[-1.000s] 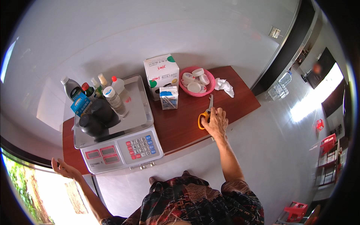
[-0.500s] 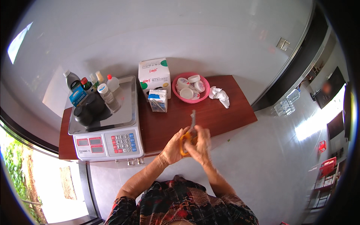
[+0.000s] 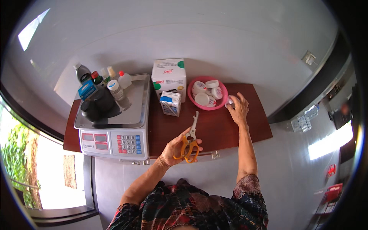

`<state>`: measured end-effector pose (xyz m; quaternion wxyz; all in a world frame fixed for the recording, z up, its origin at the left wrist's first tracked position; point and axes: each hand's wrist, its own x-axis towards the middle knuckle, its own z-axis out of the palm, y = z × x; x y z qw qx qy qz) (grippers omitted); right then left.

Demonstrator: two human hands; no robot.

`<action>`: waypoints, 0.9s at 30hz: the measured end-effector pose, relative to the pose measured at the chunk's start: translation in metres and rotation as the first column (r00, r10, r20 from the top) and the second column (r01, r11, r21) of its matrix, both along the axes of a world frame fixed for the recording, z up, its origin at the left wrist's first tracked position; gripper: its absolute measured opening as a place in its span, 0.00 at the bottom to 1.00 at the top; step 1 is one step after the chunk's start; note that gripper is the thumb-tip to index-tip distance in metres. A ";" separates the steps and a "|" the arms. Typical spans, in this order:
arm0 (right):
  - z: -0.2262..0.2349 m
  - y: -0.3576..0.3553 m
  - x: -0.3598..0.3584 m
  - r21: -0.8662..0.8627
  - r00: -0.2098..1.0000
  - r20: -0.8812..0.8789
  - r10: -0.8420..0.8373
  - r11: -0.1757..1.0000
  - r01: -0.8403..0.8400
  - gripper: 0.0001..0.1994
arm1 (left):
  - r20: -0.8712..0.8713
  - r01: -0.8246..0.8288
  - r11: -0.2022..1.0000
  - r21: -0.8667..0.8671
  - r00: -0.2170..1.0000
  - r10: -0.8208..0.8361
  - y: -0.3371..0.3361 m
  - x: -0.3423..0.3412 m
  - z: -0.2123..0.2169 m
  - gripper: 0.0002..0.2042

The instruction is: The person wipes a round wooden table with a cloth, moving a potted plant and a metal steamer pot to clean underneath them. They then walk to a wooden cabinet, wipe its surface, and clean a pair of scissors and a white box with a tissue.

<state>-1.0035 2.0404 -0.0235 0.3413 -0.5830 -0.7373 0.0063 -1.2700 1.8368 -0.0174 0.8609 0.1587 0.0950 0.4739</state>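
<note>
— Report on the hands, please.

— Left hand (image 3: 177,147) is closed around the orange handles of a pair of scissors (image 3: 189,140), held just above the near edge of the brown table (image 3: 230,128), blades together and pointing away from the person. Right hand (image 3: 238,109) is stretched out to the far right part of the table, fingers curled over a small pale object (image 3: 230,101) just beside the pink bowl (image 3: 221,105). Whether it grips that object or only rests on it, I cannot tell.

— How will the scissors handle?

— My judgement: light, rigid, metal blades with plastic loops. The loops are the proper hold, and that is where the fingers sit. The blades look smooth and would be slippery and sharp to grasp. Not fragile.

— And the pale object?

— Too small and too covered to classify. It looks light.

— Counts?

— One pair of scissors. One pink bowl, holding round white lids or small tubs; I make out about six, though they overlap. Two cartons: a large white box (image 3: 169,78) at the back, and a smaller blue-and-white carton (image 3: 170,103) in front of it. One weighing scale (image 3: 113,140) with a steel pan, on the left. On and behind the pan, a cluster of bottles (image 3: 111,82); roughly six, with dark items beside them that I cannot separate.

— Anyone else present?

— None visible.
</note>
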 end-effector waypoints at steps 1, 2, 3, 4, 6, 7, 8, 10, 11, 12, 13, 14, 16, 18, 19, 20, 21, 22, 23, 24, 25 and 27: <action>-0.007 0.003 0.001 -0.030 0.999 0.043 0.002 1.000 -0.001 0.21 | -0.010 0.005 1.000 0.001 1.000 -0.005 0.000 0.000 0.001 0.31; -0.014 0.006 0.001 -0.058 0.996 0.087 0.002 0.998 0.003 0.19 | -0.019 0.015 1.000 0.004 1.000 -0.014 0.002 0.000 0.004 0.31; -0.011 -0.001 -0.004 0.014 0.996 0.081 -0.026 1.000 0.025 0.16 | -0.026 0.024 1.000 -0.007 0.999 -0.024 0.001 0.000 0.004 0.31; -0.014 -0.002 -0.002 0.040 0.998 0.066 0.007 0.999 -0.009 0.16 | 0.005 0.030 0.999 0.018 1.000 -0.030 0.001 -0.001 0.001 0.30; -0.015 -0.012 0.001 0.027 0.999 -0.049 0.004 1.000 -0.002 0.16 | 0.042 0.006 1.000 0.021 0.999 -0.006 0.004 -0.001 -0.003 0.30; -0.013 -0.023 0.002 -0.016 0.988 -0.149 -0.037 0.999 0.035 0.16 | 0.061 -0.002 1.000 0.020 0.998 0.000 0.003 -0.001 -0.005 0.30; -0.012 -0.034 -0.001 -0.001 0.928 -0.372 -0.002 1.000 0.001 0.15 | 0.040 -0.007 1.000 -0.009 0.999 0.007 0.000 -0.001 -0.005 0.31; 0.020 -0.082 -0.038 -0.024 0.628 -0.766 0.134 0.972 -0.236 0.16 | 0.062 -0.018 1.000 0.008 0.998 0.017 -0.002 -0.004 -0.007 0.31; 0.034 -0.113 -0.062 0.073 0.722 -0.647 0.244 0.963 -0.260 0.18 | 0.076 -0.013 1.000 0.017 0.997 0.011 -0.001 -0.005 -0.008 0.31; 0.037 -0.136 -0.079 0.220 0.790 -0.415 0.451 0.892 -0.394 0.20 | 0.063 0.012 0.998 0.068 0.998 -0.017 0.000 -0.005 -0.006 0.31; 0.033 -0.155 -0.092 0.231 0.705 -0.351 0.616 0.787 -0.573 0.22 | -0.005 -0.022 1.000 0.004 1.000 0.022 -0.001 -0.005 -0.007 0.31; 0.035 -0.178 -0.108 0.146 0.729 -0.308 0.611 0.787 -0.599 0.25 | -0.072 -0.059 0.997 -0.056 0.996 0.055 -0.002 -0.004 -0.011 0.30; 0.026 -0.185 -0.121 0.157 0.774 -0.229 0.590 0.808 -0.569 0.25 | -0.110 -0.112 0.983 -0.147 0.989 0.097 -0.006 -0.003 -0.010 0.30; 0.022 -0.163 -0.120 0.167 0.792 -0.347 0.502 0.864 -0.474 0.21 | -0.037 0.007 1.000 -0.025 0.999 -0.008 -0.002 -0.009 -0.015 0.33; 0.021 -0.151 -0.115 0.159 0.813 -0.380 0.440 0.897 -0.412 0.19 | -0.055 0.025 0.999 0.036 0.998 -0.023 -0.001 -0.006 -0.008 0.34; 0.021 -0.138 -0.111 0.164 0.852 -0.382 0.358 0.933 -0.319 0.17 | -0.020 0.034 0.995 0.092 0.999 -0.032 0.004 -0.004 -0.012 0.35; 0.016 -0.125 -0.107 0.172 0.877 -0.392 0.280 0.958 -0.229 0.15 | -0.025 0.021 0.995 0.093 1.000 -0.019 0.003 -0.004 -0.011 0.35; 0.010 -0.113 -0.100 0.171 0.853 -0.480 0.206 0.975 -0.139 0.14 | -0.028 0.020 0.995 0.097 0.999 -0.018 0.002 -0.002 -0.007 0.35; 0.004 -0.107 -0.092 0.164 0.815 -0.564 0.134 0.985 -0.048 0.13 | -0.030 0.020 0.995 0.101 0.999 -0.017 0.000 0.001 -0.003 0.35; 0.013 -0.115 -0.095 0.066 0.750 -0.657 0.075 0.997 -0.043 0.11 | -0.042 0.003 0.996 0.090 0.999 0.001 -0.003 -0.003 0.002 0.34; 0.024 -0.130 -0.097 0.033 0.761 -0.639 0.112 0.992 -0.118 0.14 | -0.036 0.021 0.996 0.088 0.999 -0.018 -0.002 -0.006 0.001 0.34; 0.048 -0.169 -0.111 0.100 0.840 -0.350 0.415 0.908 -0.406 0.18 | -0.020 0.066 0.995 0.072 0.998 -0.065 0.000 -0.010 -0.004 0.33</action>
